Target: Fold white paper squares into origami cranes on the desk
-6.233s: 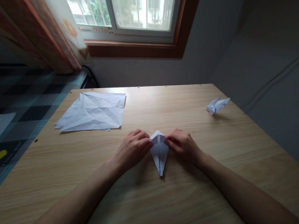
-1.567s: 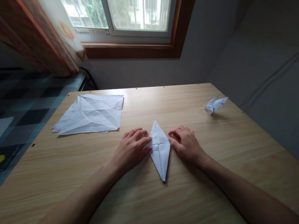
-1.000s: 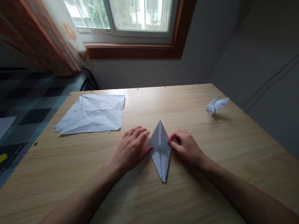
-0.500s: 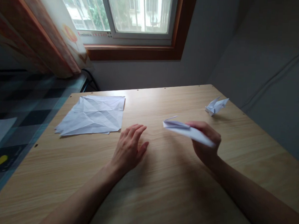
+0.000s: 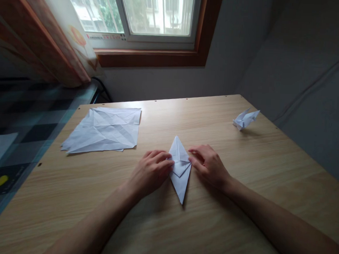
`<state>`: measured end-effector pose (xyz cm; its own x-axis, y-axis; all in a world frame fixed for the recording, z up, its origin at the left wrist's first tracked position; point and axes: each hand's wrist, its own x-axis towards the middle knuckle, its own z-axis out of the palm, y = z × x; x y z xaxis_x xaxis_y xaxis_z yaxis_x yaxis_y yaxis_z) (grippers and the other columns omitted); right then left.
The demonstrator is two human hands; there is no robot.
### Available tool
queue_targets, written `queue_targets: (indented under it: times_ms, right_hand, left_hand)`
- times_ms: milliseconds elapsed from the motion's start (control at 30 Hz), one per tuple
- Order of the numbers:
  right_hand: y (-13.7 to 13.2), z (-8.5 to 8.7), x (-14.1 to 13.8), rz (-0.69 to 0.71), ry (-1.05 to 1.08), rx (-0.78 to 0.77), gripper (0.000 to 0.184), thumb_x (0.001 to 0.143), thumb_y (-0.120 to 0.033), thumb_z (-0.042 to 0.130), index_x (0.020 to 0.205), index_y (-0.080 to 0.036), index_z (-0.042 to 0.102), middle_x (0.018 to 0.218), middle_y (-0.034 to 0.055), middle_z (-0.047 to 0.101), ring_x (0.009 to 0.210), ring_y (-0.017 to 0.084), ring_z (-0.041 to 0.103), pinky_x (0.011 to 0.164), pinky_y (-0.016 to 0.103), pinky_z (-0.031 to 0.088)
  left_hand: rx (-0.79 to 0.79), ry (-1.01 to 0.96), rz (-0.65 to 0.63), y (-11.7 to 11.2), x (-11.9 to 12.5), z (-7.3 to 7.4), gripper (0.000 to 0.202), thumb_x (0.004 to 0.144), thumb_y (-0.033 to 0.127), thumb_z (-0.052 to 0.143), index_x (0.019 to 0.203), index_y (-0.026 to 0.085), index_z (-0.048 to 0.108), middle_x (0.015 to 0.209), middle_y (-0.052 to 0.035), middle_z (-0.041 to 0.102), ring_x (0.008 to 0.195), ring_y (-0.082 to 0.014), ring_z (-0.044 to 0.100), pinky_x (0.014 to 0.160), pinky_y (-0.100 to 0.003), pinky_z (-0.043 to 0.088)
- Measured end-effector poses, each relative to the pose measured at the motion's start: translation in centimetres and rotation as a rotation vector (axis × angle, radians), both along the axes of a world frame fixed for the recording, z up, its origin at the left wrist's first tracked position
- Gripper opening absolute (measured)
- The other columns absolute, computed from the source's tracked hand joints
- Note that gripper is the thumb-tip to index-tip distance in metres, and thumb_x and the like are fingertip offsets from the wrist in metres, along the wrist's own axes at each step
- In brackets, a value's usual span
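Observation:
A white folded paper (image 5: pixel 180 180), creased into a long diamond with a loose triangular flap across its middle, lies on the wooden table between my hands. One point faces away from me and the other toward me. My left hand (image 5: pixel 152 171) closes on its left corner, thumb and fingers at the edge. At the right corner, my right hand (image 5: pixel 210 166) has its thumb against the paper and its index finger bent just above. The undersides of both hands are hidden.
Several creased white sheets (image 5: pixel 109 133) lie stacked at the table's back left. A folded paper bird (image 5: pixel 245 120) stands at the back right. Left of the wooden table (image 5: pixel 97 199) is a checked cloth surface (image 5: pixel 54 105). A window (image 5: pixel 161 16) is beyond.
The folded paper, held up by my right hand before, now lies flat between both hands. My left hand has moved right onto its edge; my right hand has shifted left.

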<state>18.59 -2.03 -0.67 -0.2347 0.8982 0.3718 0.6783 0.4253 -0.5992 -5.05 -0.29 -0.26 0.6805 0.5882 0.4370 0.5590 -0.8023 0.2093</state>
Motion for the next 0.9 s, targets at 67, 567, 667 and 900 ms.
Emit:
queue_targets:
  times_ms: [67, 567, 667, 900]
  right_hand:
    - [0.1, 0.0, -0.4, -0.042, 0.027, -0.061, 0.024, 0.084, -0.024, 0.063, 0.106, -0.016, 0.064, 0.103, 0.0106, 0.069, 0.097, 0.025, 0.06, 0.088, 0.042, 0.048]
    - [0.2, 0.0, -1.3, -0.029, 0.061, -0.232, 0.034, 0.08, -0.014, 0.062, 0.114, -0.019, 0.063, 0.093, 0.0039, 0.068, 0.084, 0.019, 0.06, 0.081, 0.036, 0.044]
    - [0.0, 0.0, -1.5, -0.034, 0.027, -0.204, 0.031, 0.08, -0.012, 0.06, 0.11, -0.019, 0.064, 0.09, 0.0035, 0.068, 0.085, 0.02, 0.06, 0.085, 0.038, 0.042]
    - [-0.6, 0.0, -1.8, 0.027, -0.102, -0.13, 0.033, 0.082, -0.029, 0.067, 0.113, -0.019, 0.062, 0.102, 0.0082, 0.066, 0.095, 0.025, 0.058, 0.086, 0.039, 0.039]
  left_hand:
    - [0.001, -0.006, -0.002, 0.1, 0.0, 0.0, 0.015, 0.091, 0.021, 0.055, 0.097, 0.022, 0.069, 0.103, -0.0053, 0.07, 0.097, -0.0198, 0.061, 0.085, -0.036, 0.048]
    - [-0.065, 0.019, 0.278, 0.1, -0.1, 0.3, 0.019, 0.088, 0.038, 0.062, 0.092, 0.019, 0.062, 0.098, -0.0071, 0.065, 0.094, -0.0246, 0.054, 0.085, -0.041, 0.045]
    - [-0.056, 0.044, 0.276, 0.1, 0.0, 0.2, 0.043, 0.082, 0.051, 0.066, 0.108, 0.018, 0.059, 0.106, -0.0092, 0.064, 0.101, -0.028, 0.053, 0.088, -0.044, 0.044]
    - [-0.062, 0.107, 0.286, 0.1, -0.1, 0.0, 0.062, 0.079, 0.056, 0.067, 0.125, 0.017, 0.051, 0.112, -0.011, 0.062, 0.105, -0.0304, 0.053, 0.09, -0.045, 0.042]
